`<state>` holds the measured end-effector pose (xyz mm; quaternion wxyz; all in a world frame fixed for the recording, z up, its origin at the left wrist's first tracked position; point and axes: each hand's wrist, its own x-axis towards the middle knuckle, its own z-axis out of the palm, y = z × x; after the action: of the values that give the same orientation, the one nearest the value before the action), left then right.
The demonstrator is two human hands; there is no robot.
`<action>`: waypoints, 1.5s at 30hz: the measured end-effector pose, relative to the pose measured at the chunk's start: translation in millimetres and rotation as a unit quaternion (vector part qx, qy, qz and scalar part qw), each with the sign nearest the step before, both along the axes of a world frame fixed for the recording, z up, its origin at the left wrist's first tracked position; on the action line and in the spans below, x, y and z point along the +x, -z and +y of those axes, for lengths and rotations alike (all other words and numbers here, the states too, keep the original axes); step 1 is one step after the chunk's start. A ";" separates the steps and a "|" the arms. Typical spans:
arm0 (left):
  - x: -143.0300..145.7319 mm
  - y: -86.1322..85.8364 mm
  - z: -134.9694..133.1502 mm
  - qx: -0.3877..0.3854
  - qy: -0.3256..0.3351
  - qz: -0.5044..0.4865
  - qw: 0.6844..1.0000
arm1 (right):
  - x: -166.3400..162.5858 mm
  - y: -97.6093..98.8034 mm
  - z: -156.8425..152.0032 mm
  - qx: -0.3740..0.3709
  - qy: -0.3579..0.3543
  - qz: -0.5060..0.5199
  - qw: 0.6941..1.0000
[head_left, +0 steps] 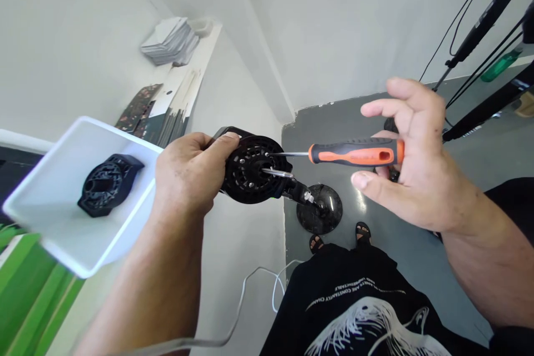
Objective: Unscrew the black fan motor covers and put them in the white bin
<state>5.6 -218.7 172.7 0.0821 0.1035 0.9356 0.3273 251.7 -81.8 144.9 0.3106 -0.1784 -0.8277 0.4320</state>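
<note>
My left hand (189, 175) is wrapped round a black round motor housing (252, 169) with a metal shaft sticking out of its middle, held up in front of me. My right hand (411, 158) holds an orange and black screwdriver (354, 152) level; the butt of the handle rests against the palm while the fingers are loosely spread. The screwdriver's thin tip touches the face of the housing near its upper rim.
A white square tray (54, 217) at the left holds a black round plastic part (107, 183). A stack of grey sheets (171, 41) lies further back. Below are a round black stand base (319, 208), a white cable (250, 289) and black tripod legs (488, 16).
</note>
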 end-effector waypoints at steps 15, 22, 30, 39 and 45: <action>-1.0 0.7 -0.3 -0.009 0.007 0.000 1.000 | -4.8 -2.6 0.7 0.008 0.054 -0.026 0.998; -0.4 -2.5 1.1 -0.016 -0.005 0.007 1.000 | -5.2 -3.2 1.5 0.043 -0.047 0.026 0.998; -0.9 -0.8 4.0 0.029 -0.009 0.016 0.999 | -9.3 -1.5 -2.1 0.038 0.051 0.016 0.998; -1.0 0.6 3.2 0.051 -0.014 0.012 0.998 | -5.7 -4.2 1.3 0.071 0.060 -0.049 0.994; 3.0 -2.7 6.9 0.034 -0.029 0.002 0.999 | -4.0 -4.6 0.7 0.070 -0.009 0.001 0.998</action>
<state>8.6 -211.8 175.4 0.0666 0.0797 0.9267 0.3611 247.8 -81.1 149.5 0.3193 -0.1486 -0.8572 0.3758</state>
